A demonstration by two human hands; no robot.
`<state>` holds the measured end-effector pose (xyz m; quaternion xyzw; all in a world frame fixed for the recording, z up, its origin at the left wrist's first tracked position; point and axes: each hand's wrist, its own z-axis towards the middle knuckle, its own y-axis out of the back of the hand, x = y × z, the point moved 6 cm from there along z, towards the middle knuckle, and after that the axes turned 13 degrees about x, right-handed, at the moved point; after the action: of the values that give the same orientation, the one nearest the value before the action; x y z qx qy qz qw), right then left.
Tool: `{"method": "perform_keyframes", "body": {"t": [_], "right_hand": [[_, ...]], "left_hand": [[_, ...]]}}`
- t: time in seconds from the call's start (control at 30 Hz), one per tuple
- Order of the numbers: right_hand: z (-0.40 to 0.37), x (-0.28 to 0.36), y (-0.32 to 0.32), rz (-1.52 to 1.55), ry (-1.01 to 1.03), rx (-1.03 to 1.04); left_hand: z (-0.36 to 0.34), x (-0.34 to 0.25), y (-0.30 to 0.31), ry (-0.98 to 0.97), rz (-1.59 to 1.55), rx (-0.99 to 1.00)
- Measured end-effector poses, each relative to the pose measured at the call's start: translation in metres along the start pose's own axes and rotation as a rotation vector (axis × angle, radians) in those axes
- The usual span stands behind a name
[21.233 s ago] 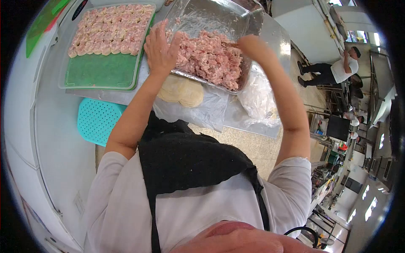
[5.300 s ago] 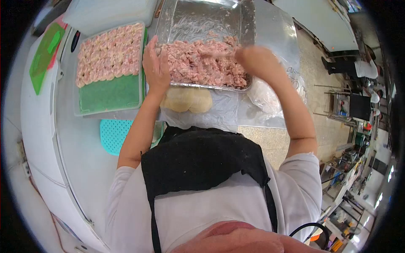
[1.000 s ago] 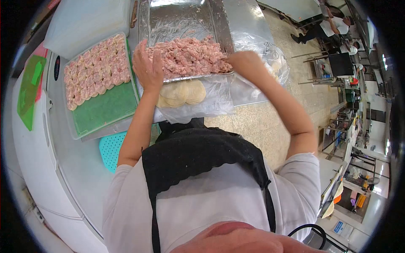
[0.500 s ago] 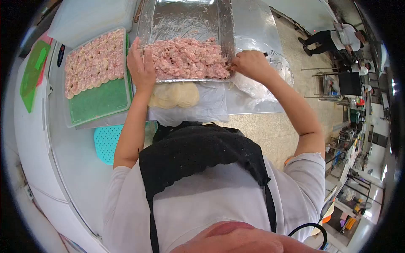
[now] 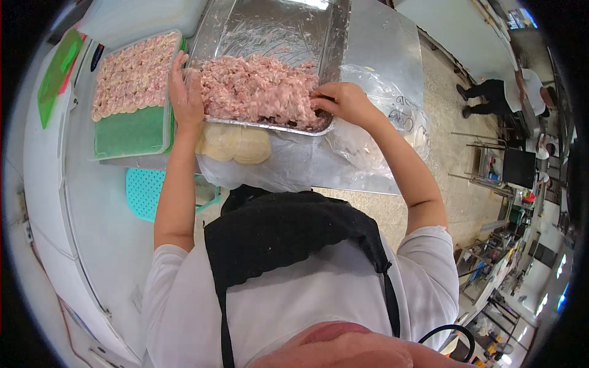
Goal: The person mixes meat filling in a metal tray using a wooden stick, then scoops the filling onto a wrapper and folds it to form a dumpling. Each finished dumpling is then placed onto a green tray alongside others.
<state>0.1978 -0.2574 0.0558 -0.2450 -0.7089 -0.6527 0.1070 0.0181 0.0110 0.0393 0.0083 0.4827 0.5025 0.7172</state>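
Minced meat (image 5: pixel 254 89) lies in the metal tray (image 5: pixel 270 30), apparently being mixed. Your left hand (image 5: pixel 186 98) is spread at its left side; your right hand (image 5: pixel 348 103) curls by the meat, grip unclear. Another stroke would need a steady tray.

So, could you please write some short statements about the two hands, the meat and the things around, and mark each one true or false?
1. The minced meat lies in the metal tray. True.
2. The left hand is clenched into a fist. False: its fingers are extended, at the tray's left side.
3. The right hand is at the right side of the meat. True.
4. The green-bottomed container is covered with pieces from end to end. False: its near part shows bare green.
5. Pale dough rounds lie between the tray and the person. True.
6. The person's apron is white. False: it is black.
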Motion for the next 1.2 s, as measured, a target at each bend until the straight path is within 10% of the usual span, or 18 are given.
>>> {"method": "perform_keyframes", "body": {"t": [0.57,1.07,1.2], "right_hand": [[0.033,-0.013,-0.001,-0.438,-0.457,0.174],[-0.006,0.112,0.081,-0.798,-0.374,0.207],[-0.021,0.104,0.036,-0.762,-0.612,0.551]], "left_hand": [[0.002,0.002,0.002,0.032,0.000,0.037],[-0.005,0.020,0.014,0.000,-0.407,-0.049],[-0.003,0.016,0.014,0.014,-0.394,-0.026]]}}
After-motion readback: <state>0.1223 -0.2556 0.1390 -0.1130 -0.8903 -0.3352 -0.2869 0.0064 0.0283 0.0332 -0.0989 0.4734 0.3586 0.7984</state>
